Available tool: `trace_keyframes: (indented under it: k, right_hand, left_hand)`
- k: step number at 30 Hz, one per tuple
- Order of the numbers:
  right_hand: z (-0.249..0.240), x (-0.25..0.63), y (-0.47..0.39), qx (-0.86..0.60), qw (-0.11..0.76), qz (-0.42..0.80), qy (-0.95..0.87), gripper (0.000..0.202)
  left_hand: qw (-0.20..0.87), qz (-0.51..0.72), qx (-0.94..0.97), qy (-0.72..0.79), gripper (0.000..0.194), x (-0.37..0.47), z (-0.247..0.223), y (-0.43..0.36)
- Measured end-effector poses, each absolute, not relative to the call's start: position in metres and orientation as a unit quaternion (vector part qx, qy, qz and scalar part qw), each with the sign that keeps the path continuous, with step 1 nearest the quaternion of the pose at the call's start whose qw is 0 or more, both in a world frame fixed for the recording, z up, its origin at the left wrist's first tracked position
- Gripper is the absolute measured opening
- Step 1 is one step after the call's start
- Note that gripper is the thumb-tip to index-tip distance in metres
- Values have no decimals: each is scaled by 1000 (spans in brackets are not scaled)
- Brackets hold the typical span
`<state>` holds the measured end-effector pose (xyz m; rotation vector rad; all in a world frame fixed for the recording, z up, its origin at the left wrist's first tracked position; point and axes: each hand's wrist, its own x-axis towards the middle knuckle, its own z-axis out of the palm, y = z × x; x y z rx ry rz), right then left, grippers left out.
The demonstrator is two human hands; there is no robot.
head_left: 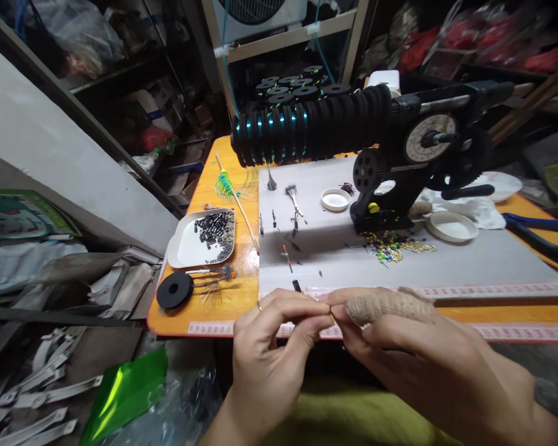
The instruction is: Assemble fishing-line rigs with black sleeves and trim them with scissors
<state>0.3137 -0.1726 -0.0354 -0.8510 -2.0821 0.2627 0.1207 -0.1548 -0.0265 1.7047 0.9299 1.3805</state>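
My left hand [279, 350] and my right hand [400, 347] meet fingertip to fingertip at the table's front edge. Both are closed in a pinch around something tiny, too small to name. A finger of my right hand is wrapped in beige tape [381, 308]. Just beyond my fingers lies a small black piece [297, 285] on the grey board [353, 263]. An orange-tipped stick [286, 255] and small dark parts lie farther back on the board. Colourful beads [388, 246] are heaped below the black machine [381, 220].
On the left, a white tray [186, 244] holds black tubes, beside a black spool [174, 291] and a wooden stick [246, 218]. Shallow white dishes [335, 199] stand on the board. Blue-handled pliers [539, 232] lie at right. Black rings line the machine's arm [307, 127].
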Motion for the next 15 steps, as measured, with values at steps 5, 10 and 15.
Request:
trace_keyframes:
  k: [5, 10, 15]
  right_hand:
    - [-20, 307, -171, -339, 393, 151, -841, 21]
    - [-16, 290, -166, -377, 523, 132, -753, 34]
    - [-10, 279, -161, -421, 491, 142, -750, 20]
  left_hand:
    - [425, 517, 639, 379, 11, 119, -22, -157]
    - [460, 516, 609, 389, 8, 121, -19, -156]
    - [509, 538, 553, 381, 8, 123, -18, -155]
